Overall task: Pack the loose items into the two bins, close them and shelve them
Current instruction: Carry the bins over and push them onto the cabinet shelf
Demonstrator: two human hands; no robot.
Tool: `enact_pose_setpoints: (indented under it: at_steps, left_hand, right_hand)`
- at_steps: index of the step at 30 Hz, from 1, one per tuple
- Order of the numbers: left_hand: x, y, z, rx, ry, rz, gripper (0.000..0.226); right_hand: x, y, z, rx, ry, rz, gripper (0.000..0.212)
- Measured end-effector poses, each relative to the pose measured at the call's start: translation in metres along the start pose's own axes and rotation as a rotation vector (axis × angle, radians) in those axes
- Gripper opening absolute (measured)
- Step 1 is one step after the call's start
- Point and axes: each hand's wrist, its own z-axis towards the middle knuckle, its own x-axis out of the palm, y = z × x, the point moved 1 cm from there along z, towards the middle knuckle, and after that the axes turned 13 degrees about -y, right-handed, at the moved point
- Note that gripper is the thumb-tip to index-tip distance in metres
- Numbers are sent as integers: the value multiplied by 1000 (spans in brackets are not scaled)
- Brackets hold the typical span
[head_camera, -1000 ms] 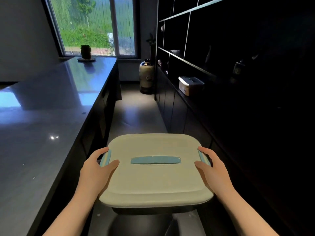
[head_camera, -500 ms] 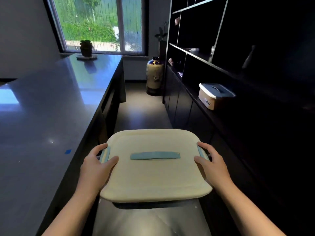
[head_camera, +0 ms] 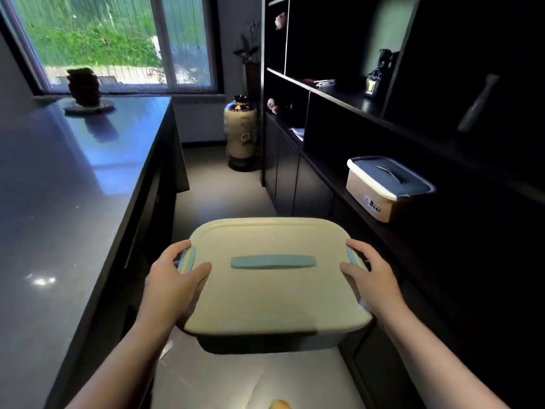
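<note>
Bare forearms, hands (head_camera: 174,286) without sleeves

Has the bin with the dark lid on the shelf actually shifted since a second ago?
Cannot tell. The dark-lidded bin looks larger and nearer, but the shelf under it grew alike, so the head camera moved.

Lidded cream bin (head_camera: 274,290) aloft; another (head_camera: 383,187) shelved.

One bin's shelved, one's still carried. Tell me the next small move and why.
Probably carry the closed bin forward and turn right toward the shelf, setting it beside the shelved bin. Left hand and right hand grip its side latches, the lid is on, and it hangs above the floor.
</note>
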Motion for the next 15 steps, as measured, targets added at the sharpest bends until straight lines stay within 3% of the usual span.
enact_pose_setpoints:
  at_steps: [15]
  left_hand:
    - [192, -41, 263, 19, 19, 68, 55]
  right_hand:
    - [145, 22, 274, 27, 20, 5, 47]
